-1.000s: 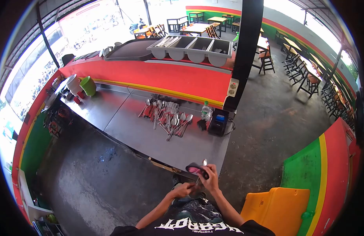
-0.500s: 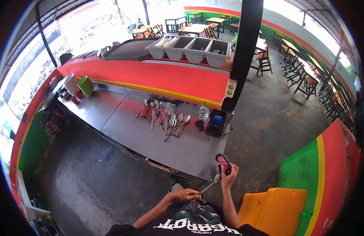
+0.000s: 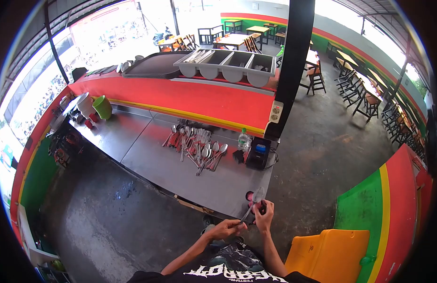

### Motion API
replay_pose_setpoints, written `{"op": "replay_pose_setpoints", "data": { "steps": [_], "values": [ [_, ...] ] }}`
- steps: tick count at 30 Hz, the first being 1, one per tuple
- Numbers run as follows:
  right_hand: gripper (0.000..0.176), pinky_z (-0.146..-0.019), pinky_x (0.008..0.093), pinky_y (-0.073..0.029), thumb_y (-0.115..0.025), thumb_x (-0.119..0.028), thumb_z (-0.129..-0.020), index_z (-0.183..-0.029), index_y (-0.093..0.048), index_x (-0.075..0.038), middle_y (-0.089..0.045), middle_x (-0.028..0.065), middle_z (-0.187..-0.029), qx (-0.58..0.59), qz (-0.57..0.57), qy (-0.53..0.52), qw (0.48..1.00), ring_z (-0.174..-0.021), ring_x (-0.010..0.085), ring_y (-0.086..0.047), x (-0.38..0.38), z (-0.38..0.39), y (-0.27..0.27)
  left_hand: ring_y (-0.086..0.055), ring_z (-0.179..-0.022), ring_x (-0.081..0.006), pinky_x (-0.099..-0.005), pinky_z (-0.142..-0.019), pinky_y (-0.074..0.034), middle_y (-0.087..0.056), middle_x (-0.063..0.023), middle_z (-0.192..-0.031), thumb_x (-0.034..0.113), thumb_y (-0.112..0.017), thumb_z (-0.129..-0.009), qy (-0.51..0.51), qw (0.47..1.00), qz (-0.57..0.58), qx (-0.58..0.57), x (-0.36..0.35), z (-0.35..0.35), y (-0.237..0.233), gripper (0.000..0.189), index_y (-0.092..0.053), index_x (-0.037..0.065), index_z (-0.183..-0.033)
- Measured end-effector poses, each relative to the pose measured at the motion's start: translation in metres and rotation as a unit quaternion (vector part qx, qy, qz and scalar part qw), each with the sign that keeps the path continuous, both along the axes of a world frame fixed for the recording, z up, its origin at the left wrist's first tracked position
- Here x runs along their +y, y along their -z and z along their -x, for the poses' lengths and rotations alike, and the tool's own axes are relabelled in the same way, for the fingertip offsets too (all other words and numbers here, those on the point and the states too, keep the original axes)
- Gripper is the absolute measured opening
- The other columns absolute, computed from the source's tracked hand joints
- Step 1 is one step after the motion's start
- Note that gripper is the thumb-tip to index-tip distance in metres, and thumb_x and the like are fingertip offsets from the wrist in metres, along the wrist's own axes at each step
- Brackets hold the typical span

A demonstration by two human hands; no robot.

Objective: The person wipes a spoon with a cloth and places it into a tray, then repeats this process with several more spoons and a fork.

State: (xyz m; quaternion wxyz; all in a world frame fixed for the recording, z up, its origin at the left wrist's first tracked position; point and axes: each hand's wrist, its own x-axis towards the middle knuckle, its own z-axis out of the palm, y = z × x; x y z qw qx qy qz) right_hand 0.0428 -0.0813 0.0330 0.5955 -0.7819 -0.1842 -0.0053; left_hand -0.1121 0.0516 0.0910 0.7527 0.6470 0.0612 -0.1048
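Observation:
My left hand (image 3: 227, 228) is closed round the handle of a spoon (image 3: 246, 213), whose bowl points up and away from me near the counter's front right corner. My right hand (image 3: 264, 217) grips a dark and pink cloth (image 3: 250, 195) beside the spoon's bowl. Part of the cloth is hidden behind the spoon and fingers. On the metal counter (image 3: 152, 162) lies a loose pile of spoons and forks (image 3: 199, 147), some with reddish handles.
A clear bottle (image 3: 243, 139) and a black device (image 3: 259, 153) stand at the counter's right end. Green and white containers (image 3: 102, 107) are at its left. A grey cutlery tray (image 3: 225, 66) sits on the red ledge. An orange chair (image 3: 327, 254) is at lower right.
Both hands have shifted slightly; the right moved a little left and down. The spoon has tilted more upright, with its bowl now higher and clear of the right hand. The cloth moved left.

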Motion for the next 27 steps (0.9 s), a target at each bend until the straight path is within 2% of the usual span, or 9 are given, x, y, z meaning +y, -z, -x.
{"op": "replay_pose_setpoints", "data": {
  "steps": [5, 8, 11, 15, 16, 17, 19, 22, 27],
  "values": [
    [0.040, -0.091, 0.0350, -0.045, -0.074, -0.011, -0.079, -0.113, -0.057, 0.001, -0.054, 0.0160, -0.112, -0.100, -0.036, -0.014, 0.994, -0.105, 0.0290, -0.056, 0.029, 0.000, -0.027, -0.047, -0.074, -0.0054, -0.0211, -0.070, -0.039, -0.051, 0.0035, -0.077, 0.031, -0.051, -0.102, -0.057, 0.997, -0.037, 0.019, 0.015, 0.000, 0.019, 0.034, -0.063, 0.002, -0.116],
    [0.048, -0.097, 0.0407, -0.042, -0.075, -0.014, -0.079, -0.120, -0.054, 0.000, -0.052, 0.0200, -0.121, -0.119, -0.011, -0.052, 0.991, -0.112, 0.0360, -0.052, 0.044, -0.012, -0.029, -0.047, -0.075, -0.0049, -0.0207, -0.068, -0.038, -0.051, 0.0042, -0.078, 0.032, -0.051, -0.102, -0.077, 0.996, -0.043, -0.001, 0.018, -0.003, 0.009, 0.035, -0.063, 0.004, -0.119],
    [0.051, -0.101, 0.0433, -0.040, -0.074, -0.018, -0.081, -0.124, -0.052, -0.002, -0.047, 0.0220, -0.130, -0.153, 0.109, -0.065, 0.980, -0.116, 0.0373, -0.049, 0.049, -0.022, -0.005, -0.047, -0.075, -0.0046, -0.0205, -0.067, -0.037, -0.052, 0.0044, -0.079, 0.033, -0.052, -0.102, -0.066, 0.997, -0.026, 0.007, 0.025, -0.004, 0.014, 0.035, -0.063, 0.005, -0.120],
    [0.043, -0.098, 0.0419, -0.044, -0.071, -0.019, -0.085, -0.123, -0.056, -0.002, -0.060, 0.0158, -0.117, -0.108, 0.074, -0.203, 0.970, -0.113, 0.0315, -0.056, 0.053, -0.027, 0.001, -0.047, -0.075, -0.0047, -0.0209, -0.068, -0.037, -0.053, 0.0046, -0.080, 0.034, -0.052, -0.101, -0.079, 0.996, -0.028, 0.028, 0.033, -0.003, 0.034, 0.034, -0.063, 0.008, -0.120],
    [0.036, -0.089, 0.0357, -0.049, -0.066, -0.020, -0.092, -0.123, -0.059, -0.003, -0.063, 0.0101, -0.114, 0.161, -0.047, -0.258, 0.952, -0.105, 0.0212, -0.060, 0.060, -0.020, 0.015, -0.047, -0.076, -0.0047, -0.0210, -0.068, -0.038, -0.053, 0.0046, -0.080, 0.034, -0.052, -0.101, -0.078, 0.996, -0.033, 0.034, 0.036, -0.003, 0.040, 0.034, -0.063, 0.008, -0.120],
    [0.035, -0.084, 0.0334, -0.051, -0.063, -0.020, -0.094, -0.123, -0.058, -0.002, -0.063, 0.0107, -0.114, 0.276, -0.100, -0.302, 0.907, -0.101, 0.0204, -0.062, 0.059, -0.021, 0.027, -0.047, -0.076, -0.0047, -0.0211, -0.069, -0.038, -0.053, 0.0045, -0.080, 0.034, -0.052, -0.101, -0.077, 0.996, -0.038, 0.039, 0.041, -0.005, 0.046, 0.034, -0.063, 0.009, -0.121],
    [0.032, -0.072, 0.0287, -0.055, -0.058, -0.019, -0.098, -0.124, -0.057, 0.001, -0.063, 0.0119, -0.115, 0.486, -0.202, -0.370, 0.765, -0.092, 0.0187, -0.065, 0.058, -0.010, -0.009, -0.048, -0.078, -0.0056, -0.0231, -0.072, -0.040, -0.054, 0.0048, -0.082, 0.034, -0.053, -0.101, -0.067, 0.996, -0.006, 0.051, 0.050, -0.010, 0.040, 0.032, -0.063, 0.007, -0.115],
    [0.034, -0.073, 0.0295, -0.055, -0.057, -0.019, -0.098, -0.124, -0.056, 0.003, -0.065, 0.0122, -0.111, 0.511, -0.222, -0.403, 0.726, -0.084, 0.0177, -0.067, 0.065, -0.011, -0.015, -0.051, -0.081, -0.0065, -0.0241, -0.076, -0.042, -0.055, 0.0045, -0.086, 0.033, -0.053, -0.101, -0.044, 0.996, 0.072, 0.028, 0.070, -0.019, 0.046, 0.030, -0.062, 0.006, -0.112],
    [0.029, -0.067, 0.0246, -0.053, -0.060, -0.017, -0.097, -0.117, -0.061, 0.004, -0.068, 0.0116, -0.097, 0.445, -0.232, -0.345, 0.793, -0.076, 0.0116, -0.065, 0.109, -0.026, -0.038, -0.054, -0.085, -0.0071, -0.0243, -0.081, -0.045, -0.058, 0.0028, -0.095, 0.031, -0.051, -0.102, -0.034, 0.988, 0.152, 0.017, 0.110, -0.053, 0.038, 0.030, -0.061, 0.005, -0.112]
  ]
}}
